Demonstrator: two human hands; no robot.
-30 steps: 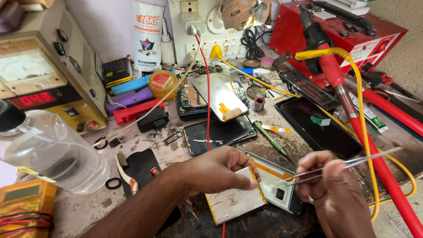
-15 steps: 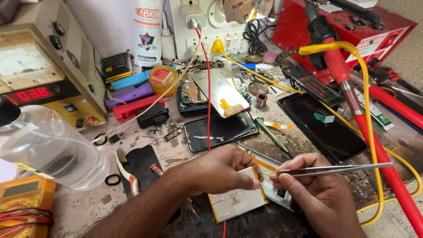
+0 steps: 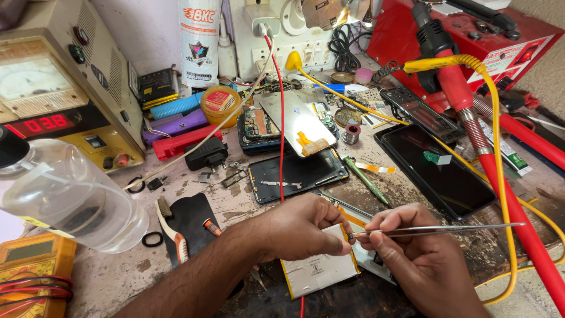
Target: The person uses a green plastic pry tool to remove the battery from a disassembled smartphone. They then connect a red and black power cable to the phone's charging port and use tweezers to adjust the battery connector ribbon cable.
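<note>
My left hand (image 3: 303,227) presses down on a white flat phone battery (image 3: 315,271) lying in an opened phone at the bench's front edge. My right hand (image 3: 424,262) grips metal tweezers (image 3: 435,229), held nearly level, their tips meeting the battery's top edge beside my left fingertips. Under the two hands, most of the phone body is hidden.
A dark phone back cover (image 3: 297,174) and a lifted screen (image 3: 300,123) lie just behind. A black phone (image 3: 438,168) sits to the right beside a red soldering iron (image 3: 500,182) with yellow cable. A clear bottle (image 3: 65,197), power supply (image 3: 53,100), brush (image 3: 170,227) stand left.
The view has drifted slightly. My right hand with the tweezers has shifted left, bringing the tips to the battery's top edge by my left fingers.
</note>
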